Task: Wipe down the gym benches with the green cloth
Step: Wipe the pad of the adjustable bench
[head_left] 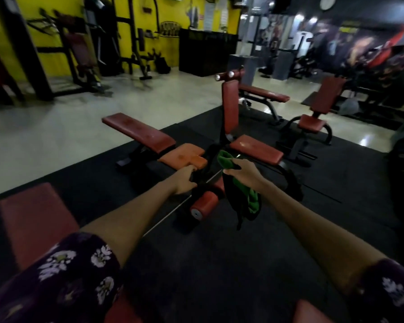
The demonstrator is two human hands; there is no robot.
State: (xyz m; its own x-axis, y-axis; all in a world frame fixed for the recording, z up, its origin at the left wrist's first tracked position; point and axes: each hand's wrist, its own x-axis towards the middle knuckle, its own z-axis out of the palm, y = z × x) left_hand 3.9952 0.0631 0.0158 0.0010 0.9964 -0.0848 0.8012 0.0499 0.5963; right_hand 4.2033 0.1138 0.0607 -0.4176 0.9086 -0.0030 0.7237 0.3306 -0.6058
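Note:
My right hand [240, 173] grips the green cloth [226, 159], which bunches above the fist and hangs down below it in front of the floor mat. My left hand [184, 180] reaches forward with curled fingers beside the near edge of the orange seat pad [180, 156]; whether it holds anything is unclear. Past the orange pad a red flat bench [138, 131] runs up to the left. An upright red backrest [230, 106] and its red seat [257, 148] stand just beyond my right hand. A red roller pad [203, 203] lies below my hands.
A red pad [33, 220] sits close at the lower left. More red benches [264, 94] [313, 122] stand at the back right. Black rubber mat [336, 183] covers the floor here, pale tile [44, 127] beyond. Dark weight machines [79, 54] line the yellow wall.

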